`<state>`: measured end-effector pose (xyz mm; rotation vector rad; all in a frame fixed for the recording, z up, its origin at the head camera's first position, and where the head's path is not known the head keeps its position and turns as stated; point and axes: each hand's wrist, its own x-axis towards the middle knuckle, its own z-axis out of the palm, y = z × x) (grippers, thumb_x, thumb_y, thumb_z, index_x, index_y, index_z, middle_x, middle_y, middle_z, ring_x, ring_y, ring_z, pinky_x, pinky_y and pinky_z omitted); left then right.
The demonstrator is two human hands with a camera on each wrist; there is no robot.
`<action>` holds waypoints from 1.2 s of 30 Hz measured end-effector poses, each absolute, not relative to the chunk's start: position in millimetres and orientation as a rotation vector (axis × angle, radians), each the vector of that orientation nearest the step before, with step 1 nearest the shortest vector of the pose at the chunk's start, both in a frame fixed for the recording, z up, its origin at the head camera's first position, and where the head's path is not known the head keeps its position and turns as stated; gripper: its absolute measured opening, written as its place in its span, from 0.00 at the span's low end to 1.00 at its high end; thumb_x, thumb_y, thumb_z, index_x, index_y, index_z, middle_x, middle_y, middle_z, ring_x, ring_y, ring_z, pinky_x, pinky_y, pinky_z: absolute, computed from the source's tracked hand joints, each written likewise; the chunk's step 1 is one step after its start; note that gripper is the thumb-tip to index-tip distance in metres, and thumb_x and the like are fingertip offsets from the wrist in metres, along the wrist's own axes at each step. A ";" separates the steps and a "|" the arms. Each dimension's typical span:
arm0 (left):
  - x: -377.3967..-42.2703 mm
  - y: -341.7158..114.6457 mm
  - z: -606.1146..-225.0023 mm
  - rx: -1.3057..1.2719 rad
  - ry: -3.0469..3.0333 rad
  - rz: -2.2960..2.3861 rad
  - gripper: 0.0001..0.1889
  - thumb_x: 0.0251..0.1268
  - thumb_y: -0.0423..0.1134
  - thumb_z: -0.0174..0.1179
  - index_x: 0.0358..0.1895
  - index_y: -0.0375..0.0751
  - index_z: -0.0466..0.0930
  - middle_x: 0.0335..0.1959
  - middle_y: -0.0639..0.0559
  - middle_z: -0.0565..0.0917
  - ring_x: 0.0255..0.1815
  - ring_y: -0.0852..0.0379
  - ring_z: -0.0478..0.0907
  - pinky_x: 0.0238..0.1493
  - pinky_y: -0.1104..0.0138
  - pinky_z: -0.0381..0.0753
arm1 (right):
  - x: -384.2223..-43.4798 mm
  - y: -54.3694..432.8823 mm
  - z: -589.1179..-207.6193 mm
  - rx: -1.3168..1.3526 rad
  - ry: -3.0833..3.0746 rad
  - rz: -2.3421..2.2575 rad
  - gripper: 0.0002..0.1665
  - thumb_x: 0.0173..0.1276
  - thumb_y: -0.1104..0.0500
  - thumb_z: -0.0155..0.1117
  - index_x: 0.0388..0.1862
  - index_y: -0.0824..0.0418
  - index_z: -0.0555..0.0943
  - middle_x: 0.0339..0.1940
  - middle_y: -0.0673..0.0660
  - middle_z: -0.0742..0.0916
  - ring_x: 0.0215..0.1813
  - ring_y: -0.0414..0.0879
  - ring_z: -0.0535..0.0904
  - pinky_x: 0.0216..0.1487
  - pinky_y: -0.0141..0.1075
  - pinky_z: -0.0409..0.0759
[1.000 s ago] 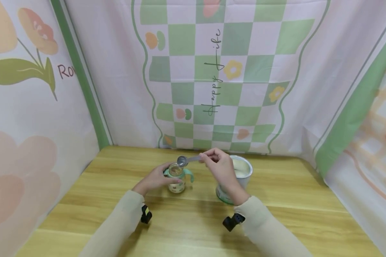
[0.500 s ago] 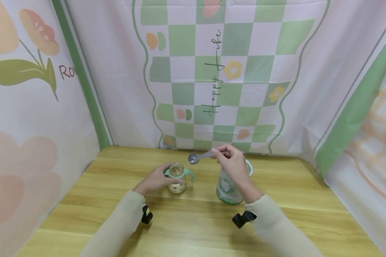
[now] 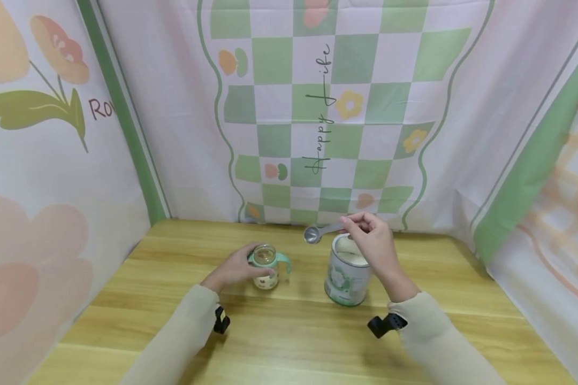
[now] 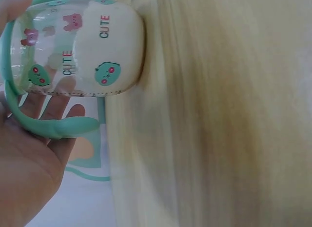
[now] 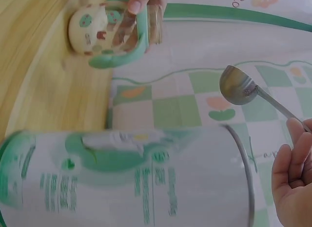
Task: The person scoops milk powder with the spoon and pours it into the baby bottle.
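Note:
A clear baby bottle (image 3: 267, 282) with mint-green handles and cartoon prints stands upright on the table, its mouth uncapped. Cream-coloured contents show in its lower part in the left wrist view. My left hand (image 3: 235, 269) grips the bottle around its upper body, thumb across the front. With fingertips and thumb, my right hand (image 3: 377, 247) pinches the handle of a metal measuring spoon (image 3: 313, 235). The spoon's bowl is in the air, left of and above a white-and-green milk powder can (image 3: 344, 283). Pale powder (image 3: 349, 247) is visible inside this lidless can, partly hidden by the right hand.
The wooden table (image 3: 289, 337) ends at a hanging cloth (image 3: 339, 141) with green checks and lettering. Printed curtains (image 3: 53, 224) close off the left and right sides. The can stands to the right of the bottle, with bare tabletop between them.
My right hand has carried the spoon rightward, from over the bottle's mouth to beside the can's rim. The left hand and bottle have hardly moved.

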<state>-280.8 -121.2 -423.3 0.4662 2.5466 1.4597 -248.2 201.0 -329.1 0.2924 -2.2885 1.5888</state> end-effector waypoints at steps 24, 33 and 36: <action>-287.2 -97.7 -389.2 0.850 2.621 1.378 0.39 0.60 0.47 0.73 0.74 0.49 0.66 0.72 0.52 0.70 0.73 0.51 0.64 0.73 0.51 0.61 | -239.1 254.5 -326.0 0.258 -2.234 1.462 0.20 0.73 0.49 0.66 0.45 0.67 0.82 0.34 0.53 0.89 0.36 0.38 0.85 0.31 0.26 0.77; -284.8 -78.6 -372.3 0.949 2.639 1.352 0.39 0.60 0.49 0.73 0.74 0.50 0.67 0.71 0.53 0.71 0.72 0.53 0.64 0.64 0.56 0.73 | -235.2 268.0 -330.4 0.210 -2.308 1.363 0.21 0.73 0.45 0.65 0.43 0.64 0.83 0.31 0.47 0.87 0.29 0.41 0.78 0.23 0.31 0.70; -284.0 -71.7 -368.0 0.975 2.636 1.361 0.40 0.59 0.48 0.74 0.74 0.48 0.67 0.71 0.54 0.71 0.72 0.54 0.65 0.66 0.57 0.72 | -234.9 271.3 -332.0 0.207 -2.319 1.347 0.22 0.72 0.45 0.65 0.44 0.65 0.83 0.31 0.47 0.88 0.29 0.41 0.77 0.23 0.32 0.70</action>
